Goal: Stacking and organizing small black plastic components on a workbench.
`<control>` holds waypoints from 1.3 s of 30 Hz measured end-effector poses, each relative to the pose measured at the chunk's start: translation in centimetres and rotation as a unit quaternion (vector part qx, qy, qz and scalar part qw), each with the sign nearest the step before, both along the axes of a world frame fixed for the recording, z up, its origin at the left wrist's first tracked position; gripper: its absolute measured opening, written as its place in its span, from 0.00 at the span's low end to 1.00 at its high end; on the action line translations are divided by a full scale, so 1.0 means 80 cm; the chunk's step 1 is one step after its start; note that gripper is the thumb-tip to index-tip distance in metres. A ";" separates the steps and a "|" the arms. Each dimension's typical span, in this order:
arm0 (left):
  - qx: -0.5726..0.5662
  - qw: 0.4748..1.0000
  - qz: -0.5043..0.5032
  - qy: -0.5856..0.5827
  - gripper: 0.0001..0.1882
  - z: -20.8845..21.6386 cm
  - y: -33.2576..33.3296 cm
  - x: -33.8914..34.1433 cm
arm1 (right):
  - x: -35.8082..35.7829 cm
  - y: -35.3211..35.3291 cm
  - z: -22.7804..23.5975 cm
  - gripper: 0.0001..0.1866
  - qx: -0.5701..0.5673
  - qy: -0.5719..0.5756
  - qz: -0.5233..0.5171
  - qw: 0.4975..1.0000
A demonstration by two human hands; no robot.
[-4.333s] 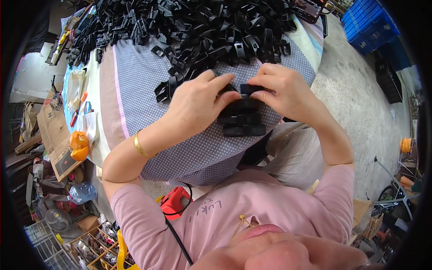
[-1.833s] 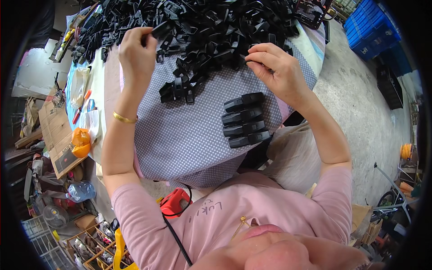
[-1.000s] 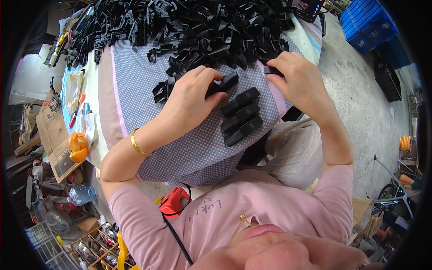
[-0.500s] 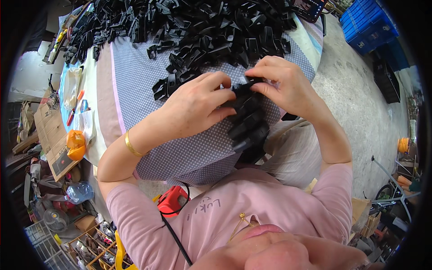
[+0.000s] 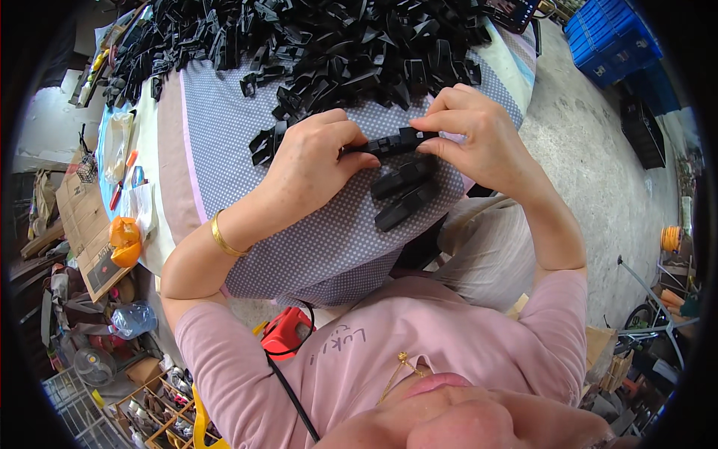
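Observation:
A slim black plastic part [image 5: 385,145] stretches between my two hands above the dotted cloth. My left hand [image 5: 318,153] pinches its left end between thumb and fingers. At the other end, the thumb and fingers of my right hand [image 5: 471,138] grip a blocky portion of the part. Just nearer to me lie two similar elongated black parts, an upper one [image 5: 404,178] and a lower one [image 5: 407,206], side by side and tilted. Beyond my hands a big heap of black plastic pieces [image 5: 329,52] covers the far side of the table.
A dotted grey cloth [image 5: 299,254] drapes the table's near edge. To the left are an orange peel [image 5: 126,241], a cardboard sheet [image 5: 86,232] and small tools. A phone-like screen [image 5: 513,13] stands at the far right; blue crates [image 5: 609,41] are on the floor beyond.
My left hand has drawn slightly left, showing more of the part between my hands. The blurred cluster of black parts below it now appears as two separate parts.

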State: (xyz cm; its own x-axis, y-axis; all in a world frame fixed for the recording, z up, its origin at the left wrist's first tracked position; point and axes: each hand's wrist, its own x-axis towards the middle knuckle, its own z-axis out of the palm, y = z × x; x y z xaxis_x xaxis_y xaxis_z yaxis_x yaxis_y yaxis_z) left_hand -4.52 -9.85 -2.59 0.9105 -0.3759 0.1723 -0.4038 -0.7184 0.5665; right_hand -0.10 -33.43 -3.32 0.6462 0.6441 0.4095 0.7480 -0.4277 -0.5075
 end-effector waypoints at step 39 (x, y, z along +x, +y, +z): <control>0.143 0.923 0.244 -0.260 0.17 -0.046 0.180 0.148 | 0.011 0.027 -0.013 0.12 0.012 -0.087 0.040 0.995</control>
State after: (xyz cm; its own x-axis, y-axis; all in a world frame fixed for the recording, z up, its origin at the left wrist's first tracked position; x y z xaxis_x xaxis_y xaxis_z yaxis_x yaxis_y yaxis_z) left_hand 7.35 4.55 -6.23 0.8052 -0.0397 0.5916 -0.1560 -0.9768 0.1467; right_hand 0.82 -31.29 -4.34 0.5105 0.6793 0.5272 0.8570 -0.3520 -0.3762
